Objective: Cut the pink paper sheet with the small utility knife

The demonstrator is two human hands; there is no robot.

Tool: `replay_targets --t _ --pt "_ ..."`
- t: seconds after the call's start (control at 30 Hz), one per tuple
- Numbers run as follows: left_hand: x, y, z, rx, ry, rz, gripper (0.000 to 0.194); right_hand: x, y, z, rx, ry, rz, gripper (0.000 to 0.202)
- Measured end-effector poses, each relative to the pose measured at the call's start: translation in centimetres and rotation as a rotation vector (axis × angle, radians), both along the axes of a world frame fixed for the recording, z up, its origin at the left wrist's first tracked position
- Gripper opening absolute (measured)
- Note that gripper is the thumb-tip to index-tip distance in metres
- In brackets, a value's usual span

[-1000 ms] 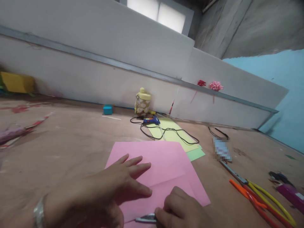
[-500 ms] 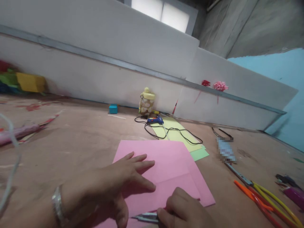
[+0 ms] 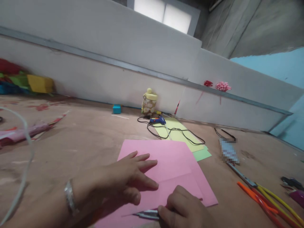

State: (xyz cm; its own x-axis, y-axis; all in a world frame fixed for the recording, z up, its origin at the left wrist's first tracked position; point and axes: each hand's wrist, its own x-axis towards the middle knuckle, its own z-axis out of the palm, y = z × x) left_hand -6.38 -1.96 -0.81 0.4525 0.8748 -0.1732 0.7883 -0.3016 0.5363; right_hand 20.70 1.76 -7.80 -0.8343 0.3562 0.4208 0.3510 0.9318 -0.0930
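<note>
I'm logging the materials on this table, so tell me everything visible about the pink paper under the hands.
The pink paper is a thin, matte, plain sheet lying flat on the brown table, folded so an upper layer overlaps a lower one along a slanted edge. The left hand presses on it with fingers spread. The right hand rests at its near edge, gripping a slim metal tool against the sheet. Its far right corner overlaps the green and yellow sheets.

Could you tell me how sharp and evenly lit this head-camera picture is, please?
Head view: the window is blown out white; the colored paper pile at far left is smeared; the horizon tilts and the wall bends; the left hand throws a soft shadow on the pink paper; a patch beside the scissors is pixelated.
</note>
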Motion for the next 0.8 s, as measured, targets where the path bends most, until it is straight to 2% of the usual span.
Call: replay_targets --t 0.13,0.27,0.4,0.53,0.67,0.73,0.8 --pt "0.2 0.3 0.6 -0.028 0.066 -0.032 0.042 -0.2 0.3 -0.1 0.012 -0.010 0.048 0.014" --pt "0.4 0.0 -0.5 0.013 0.053 0.052 0.043 -0.8 0.3 0.3 0.038 -0.011 0.103 0.019" --pt "0.5 -0.4 -1.6 0.027 -0.003 0.059 0.044 -1.5 0.2 0.5 0.065 -0.012 0.132 0.019" --pt "0.8 -0.8 -1.7 0.058 -0.038 0.129 0.050 -2.3 0.2 0.8 0.124 -0.030 0.186 0.016" --pt "0.6 -0.5 -1.5 0.023 -0.022 0.078 0.048 -2.6 0.6 0.3 0.169 -0.044 0.220 0.014" --pt "0.4 -0.2 -1.4 0.006 -0.021 0.060 0.045 -2.5 0.5 0.1 0.131 -0.042 0.189 0.012" --pt "0.3 0.1 -1.0 -0.012 -0.014 0.047 0.045 -2.3 0.0 0.3 -0.005 -0.063 0.095 0.008"
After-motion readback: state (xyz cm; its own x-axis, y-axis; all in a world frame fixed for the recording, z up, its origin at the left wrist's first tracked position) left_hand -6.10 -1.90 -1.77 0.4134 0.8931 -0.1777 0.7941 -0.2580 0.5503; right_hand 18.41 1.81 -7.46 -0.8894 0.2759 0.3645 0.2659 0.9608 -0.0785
